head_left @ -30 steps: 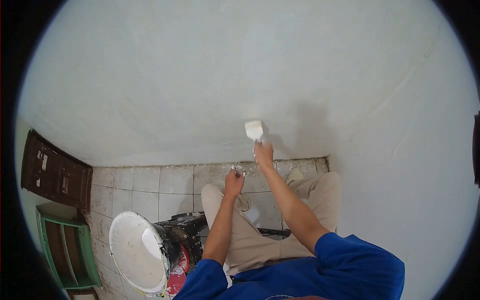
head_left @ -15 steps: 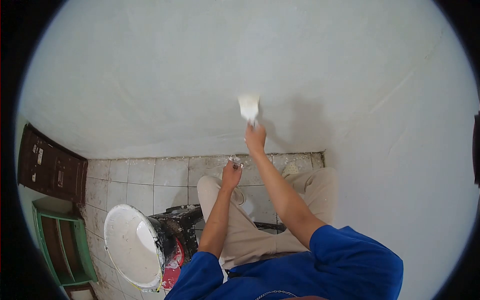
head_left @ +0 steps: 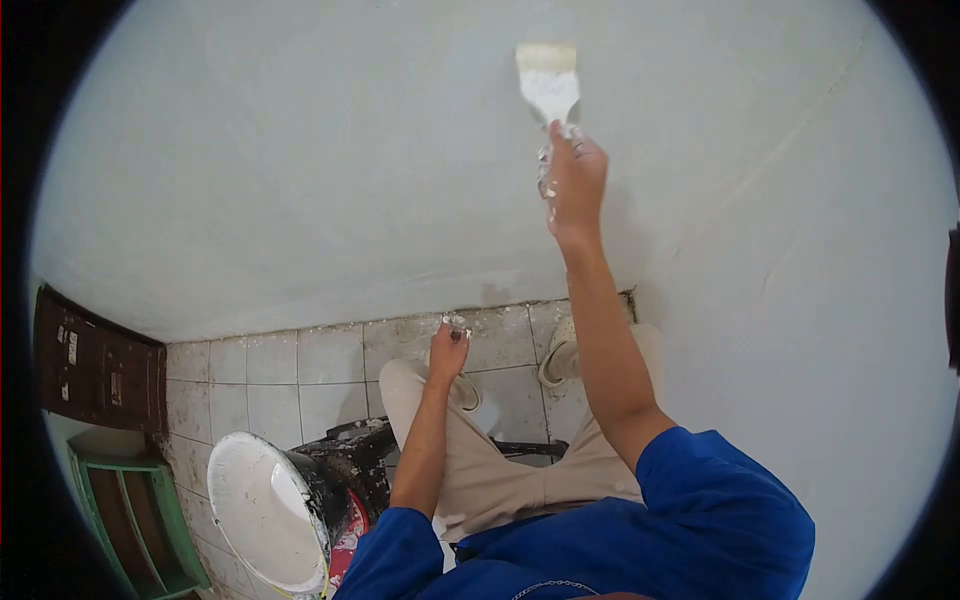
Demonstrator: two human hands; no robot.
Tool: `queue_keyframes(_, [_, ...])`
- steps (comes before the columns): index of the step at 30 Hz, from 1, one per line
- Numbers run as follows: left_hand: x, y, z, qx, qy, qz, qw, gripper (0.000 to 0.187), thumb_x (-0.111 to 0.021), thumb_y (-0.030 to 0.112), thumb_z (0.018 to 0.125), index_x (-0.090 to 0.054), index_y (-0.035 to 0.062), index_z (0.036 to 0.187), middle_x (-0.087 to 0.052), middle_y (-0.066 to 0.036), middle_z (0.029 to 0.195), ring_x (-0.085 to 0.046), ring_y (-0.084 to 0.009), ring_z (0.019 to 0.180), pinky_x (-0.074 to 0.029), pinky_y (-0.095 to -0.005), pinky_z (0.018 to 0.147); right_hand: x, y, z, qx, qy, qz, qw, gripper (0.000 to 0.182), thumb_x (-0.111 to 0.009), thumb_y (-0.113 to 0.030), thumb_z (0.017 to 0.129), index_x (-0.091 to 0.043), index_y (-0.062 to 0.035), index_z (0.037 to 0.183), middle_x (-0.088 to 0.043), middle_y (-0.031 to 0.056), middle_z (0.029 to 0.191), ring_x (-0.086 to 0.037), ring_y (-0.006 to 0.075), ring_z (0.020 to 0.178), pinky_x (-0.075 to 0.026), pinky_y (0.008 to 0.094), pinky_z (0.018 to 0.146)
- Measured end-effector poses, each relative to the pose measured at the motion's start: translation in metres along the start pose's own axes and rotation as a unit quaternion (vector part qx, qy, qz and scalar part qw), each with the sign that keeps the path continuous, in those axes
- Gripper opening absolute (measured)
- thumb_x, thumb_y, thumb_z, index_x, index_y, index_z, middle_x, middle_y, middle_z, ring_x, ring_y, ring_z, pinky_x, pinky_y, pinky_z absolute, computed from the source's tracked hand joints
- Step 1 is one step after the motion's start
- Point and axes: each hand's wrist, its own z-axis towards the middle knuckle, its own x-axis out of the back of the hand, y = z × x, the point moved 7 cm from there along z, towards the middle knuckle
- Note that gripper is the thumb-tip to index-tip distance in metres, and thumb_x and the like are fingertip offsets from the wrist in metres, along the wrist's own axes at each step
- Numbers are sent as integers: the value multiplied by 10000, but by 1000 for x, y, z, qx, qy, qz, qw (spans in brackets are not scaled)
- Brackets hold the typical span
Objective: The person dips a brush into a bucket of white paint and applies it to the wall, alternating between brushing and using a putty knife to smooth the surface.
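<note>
My right hand [head_left: 577, 180], spotted with white, grips the handle of a wide paintbrush [head_left: 549, 88]. The brush points up, its pale bristles at the wall [head_left: 330, 150]; whether they touch it is hard to tell. Low down, my left hand [head_left: 449, 350] is closed near my knee, close to the foot of the wall. Something whitish shows at its fingertips, too small to make out. At lower left, a dark bucket [head_left: 318, 490] with a white-coated inside holds whitish paint [head_left: 255, 520].
Beside the bucket stands a black, paint-spattered stool [head_left: 345, 455], with a red object [head_left: 350, 535] below it. Stained floor tiles [head_left: 330, 355] meet the wall. A brown door [head_left: 100, 365] and a green frame [head_left: 175, 530] are at the left.
My right hand has carried the paintbrush higher up the wall and slightly right. My left hand stays low and closed, while the view has shifted a little.
</note>
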Motion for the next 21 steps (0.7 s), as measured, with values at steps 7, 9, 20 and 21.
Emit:
queue_keyframes(7, [0, 25, -1, -50, 12, -45, 998, 162, -601, 119, 806, -578, -9, 903, -639, -161, 769, -617, -324, 698, -477, -382, 644, 100, 263, -60, -141, 54, -299, 942, 238, -521, -233, 896, -562, -11, 821, -460, 6, 523, -432, 107, 406, -316, 297, 370])
queue_keyframes(9, [9, 46, 1, -93, 22, -71, 993, 151, -601, 102, 805, -588, 1, 917, -636, -156, 805, -612, -325, 731, -479, -375, 669, 104, 247, -86, -249, 38, -184, 950, 226, -536, -241, 891, -574, -32, 813, -445, -20, 520, -389, 71, 398, -278, 263, 345])
queue_keyframes(20, [101, 232, 36, -346, 185, 28, 919, 271, -619, 66, 809, -554, 3, 1064, -549, -171, 1115, -535, -321, 1035, -433, -379, 882, -15, -76, 2, 111, -8, -110, 988, 297, -503, -224, 927, -552, 42, 805, -485, 61, 539, -453, 107, 469, -362, 307, 458])
queue_keyframes(21, [108, 241, 33, -354, 189, 24, 916, 267, -619, 63, 807, -554, 2, 1059, -548, -171, 1114, -534, -321, 1036, -432, -380, 884, -15, -59, 7, 133, 5, -164, 977, 285, -501, -213, 921, -551, 48, 818, -499, 107, 558, -469, 159, 484, -381, 335, 486])
